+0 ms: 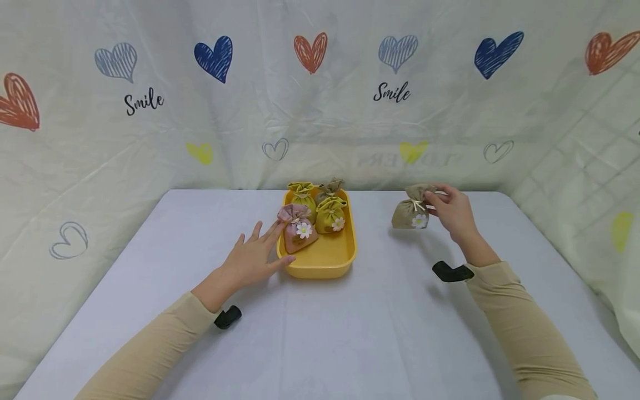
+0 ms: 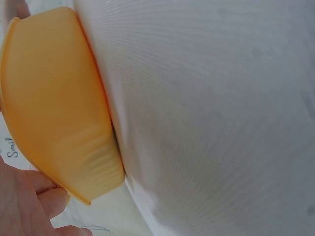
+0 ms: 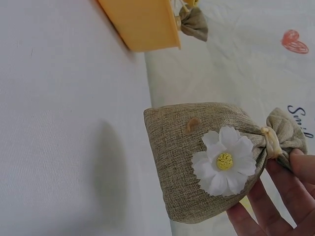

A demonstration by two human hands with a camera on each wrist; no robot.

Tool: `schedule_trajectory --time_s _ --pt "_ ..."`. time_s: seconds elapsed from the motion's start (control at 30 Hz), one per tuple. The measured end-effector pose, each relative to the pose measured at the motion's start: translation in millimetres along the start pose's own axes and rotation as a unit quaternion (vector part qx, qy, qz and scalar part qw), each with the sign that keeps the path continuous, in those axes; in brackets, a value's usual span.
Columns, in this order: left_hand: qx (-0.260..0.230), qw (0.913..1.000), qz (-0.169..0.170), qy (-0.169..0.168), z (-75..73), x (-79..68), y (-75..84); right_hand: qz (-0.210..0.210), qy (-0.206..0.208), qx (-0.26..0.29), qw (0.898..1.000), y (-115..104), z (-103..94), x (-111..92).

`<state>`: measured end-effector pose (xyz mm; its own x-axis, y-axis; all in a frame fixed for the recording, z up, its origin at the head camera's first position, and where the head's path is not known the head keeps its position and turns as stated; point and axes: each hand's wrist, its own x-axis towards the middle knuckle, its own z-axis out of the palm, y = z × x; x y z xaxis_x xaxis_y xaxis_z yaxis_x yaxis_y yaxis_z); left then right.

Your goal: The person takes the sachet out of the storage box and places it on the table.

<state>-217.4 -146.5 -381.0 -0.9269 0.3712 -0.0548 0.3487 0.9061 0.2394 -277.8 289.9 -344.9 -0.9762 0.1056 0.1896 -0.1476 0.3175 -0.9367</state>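
Note:
My right hand pinches the gathered top of a grey-brown burlap drawstring pouch. A white fabric daisy with a yellow centre is on its front. The pouch hangs over the table, its shadow showing below it in the right wrist view. My left hand, fingers spread, rests at the left rim of a yellow plastic tray. Fingertips of that hand reach the pink pouch at the tray's left side. Behind it in the tray stand two yellow-green pouches and another grey-brown pouch.
A white cloth covers the table. Behind it hangs a pale curtain printed with hearts and "Smile". Each wrist wears a black band.

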Motion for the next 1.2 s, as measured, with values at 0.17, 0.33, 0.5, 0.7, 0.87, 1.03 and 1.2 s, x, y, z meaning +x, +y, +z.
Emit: schedule_trajectory --time_s 0.17,0.33,0.5,0.7,0.87,1.03,1.2 --pt "-0.006 1.0 -0.002 0.001 -0.3 -0.2 1.0 0.0 0.011 -0.003 1.0 3.8 -3.8 1.8" --pt "-0.007 1.0 -0.001 0.0 -0.1 -0.2 0.9 0.012 0.022 0.004 1.0 8.5 -7.8 4.0" --pt "-0.012 0.9999 -0.001 0.0 -0.3 -0.7 0.7 0.019 0.033 0.033 0.999 12.9 -12.7 5.8" --pt "-0.009 1.0 0.002 0.002 -0.2 -0.8 -0.1 0.027 0.036 0.019 0.999 19.2 -19.1 8.6" --pt "-0.008 1.0 0.003 0.004 0.6 -0.6 -0.9 0.038 0.039 0.012 0.998 23.8 -24.1 11.0" --pt "-0.007 1.0 0.003 0.004 0.7 -0.5 -1.0 0.05 0.045 0.036 0.997 27.7 -29.1 12.9" --pt "-0.006 1.0 0.002 0.004 0.6 -0.8 -0.5 0.058 0.045 0.036 0.997 31.9 -32.4 16.0"
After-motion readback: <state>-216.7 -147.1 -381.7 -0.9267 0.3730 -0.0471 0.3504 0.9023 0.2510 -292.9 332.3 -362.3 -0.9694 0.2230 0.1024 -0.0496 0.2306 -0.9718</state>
